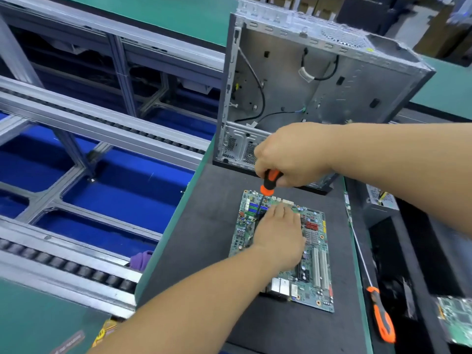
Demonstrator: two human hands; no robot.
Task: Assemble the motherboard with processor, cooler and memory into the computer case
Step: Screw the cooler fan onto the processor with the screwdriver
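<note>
Right hand point(291, 154) grips the screwdriver point(269, 183) over the motherboard point(316, 254); left hand point(278, 235) lies seemingly flat on it, fingers loose.

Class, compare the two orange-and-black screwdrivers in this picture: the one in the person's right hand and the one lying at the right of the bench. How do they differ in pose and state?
The held screwdriver stands steeply, tip down over the motherboard, gripped by the right hand. The spare screwdriver lies flat beside the black mat, untouched. The spare's long shaft shows fully; the held one's is partly hidden behind the left hand. Both have orange-and-black handles.
</note>
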